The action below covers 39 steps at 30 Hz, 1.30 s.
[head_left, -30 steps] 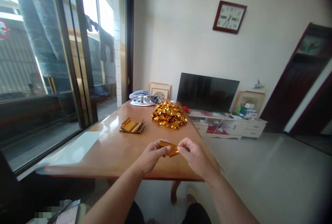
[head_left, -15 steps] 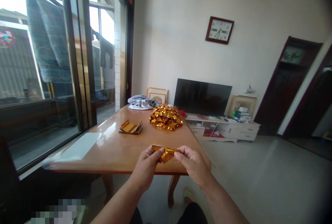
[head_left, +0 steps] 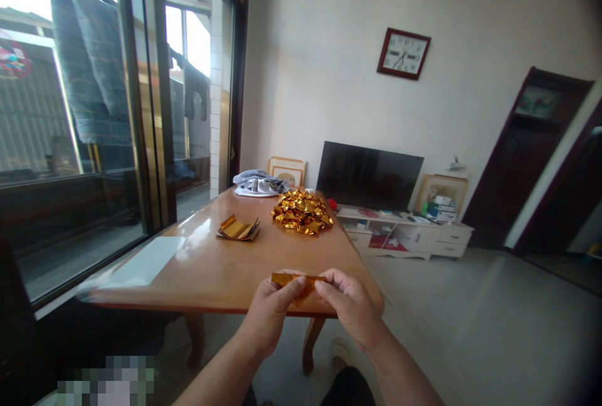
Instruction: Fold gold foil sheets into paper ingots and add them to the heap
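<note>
Folding work seems to be in hand. A gold foil strip [head_left: 294, 280] is held between both hands just above the near edge of the tabletop [head_left: 207, 268]. The left hand [head_left: 270, 309] pinches the strip's left end between thumb and fingers [head_left: 288, 288]. The right hand [head_left: 350, 302] grips the right end the same way, fingertips pressed together on the foil and the remaining fingers curled in.

The strip lies roughly level, long and narrow, with a crumpled flap hanging below its middle. From that I judge it to be part-way folded rather than finished. How many creases it already has cannot be told at this size.

Farther along the tabletop, well apart from the hands, sits a small stack of flat gold sheets [head_left: 237, 229]. Beyond it to the right is a heap of folded gold pieces [head_left: 301, 211], and a bundle of grey cloth [head_left: 258, 183] lies at the far end.

Foil this thin calls for a light, even pinch at both ends. The edges need lining up before any crease is pressed flat, since the foil probably wrinkles and tears easily.
</note>
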Available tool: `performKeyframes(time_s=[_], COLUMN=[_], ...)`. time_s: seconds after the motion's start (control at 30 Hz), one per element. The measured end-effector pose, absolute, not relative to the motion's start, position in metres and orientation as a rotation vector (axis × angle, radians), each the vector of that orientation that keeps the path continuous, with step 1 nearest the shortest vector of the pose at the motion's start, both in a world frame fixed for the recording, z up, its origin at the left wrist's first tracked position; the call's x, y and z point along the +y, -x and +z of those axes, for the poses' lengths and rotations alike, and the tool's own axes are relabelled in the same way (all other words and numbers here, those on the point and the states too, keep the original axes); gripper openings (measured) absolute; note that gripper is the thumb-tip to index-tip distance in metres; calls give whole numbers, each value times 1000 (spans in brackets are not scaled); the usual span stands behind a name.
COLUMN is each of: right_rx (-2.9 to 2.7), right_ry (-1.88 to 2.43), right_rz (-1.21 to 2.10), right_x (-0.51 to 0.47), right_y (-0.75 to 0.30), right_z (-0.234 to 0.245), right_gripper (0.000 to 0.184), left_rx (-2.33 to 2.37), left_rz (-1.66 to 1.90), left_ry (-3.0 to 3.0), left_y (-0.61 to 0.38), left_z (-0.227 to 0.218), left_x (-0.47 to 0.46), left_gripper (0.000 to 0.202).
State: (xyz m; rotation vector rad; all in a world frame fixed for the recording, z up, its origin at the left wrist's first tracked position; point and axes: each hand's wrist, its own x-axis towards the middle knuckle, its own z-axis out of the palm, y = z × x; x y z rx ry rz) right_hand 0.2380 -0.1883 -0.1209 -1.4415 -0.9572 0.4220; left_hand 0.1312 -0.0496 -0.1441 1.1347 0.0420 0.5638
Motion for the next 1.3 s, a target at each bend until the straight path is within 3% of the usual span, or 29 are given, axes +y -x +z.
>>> performKeyframes(time_s=[1.3], right_rx=[-988], right_ry=[1499], right_rz=[192], right_x=[-198], right_y=[-227], right_z=[-117], right_gripper=[36], left_rx=[30], left_rz=[621], left_ry=[-1175], left_y=[-129], left_z=[-139], left_x=[-63], left_gripper=[21])
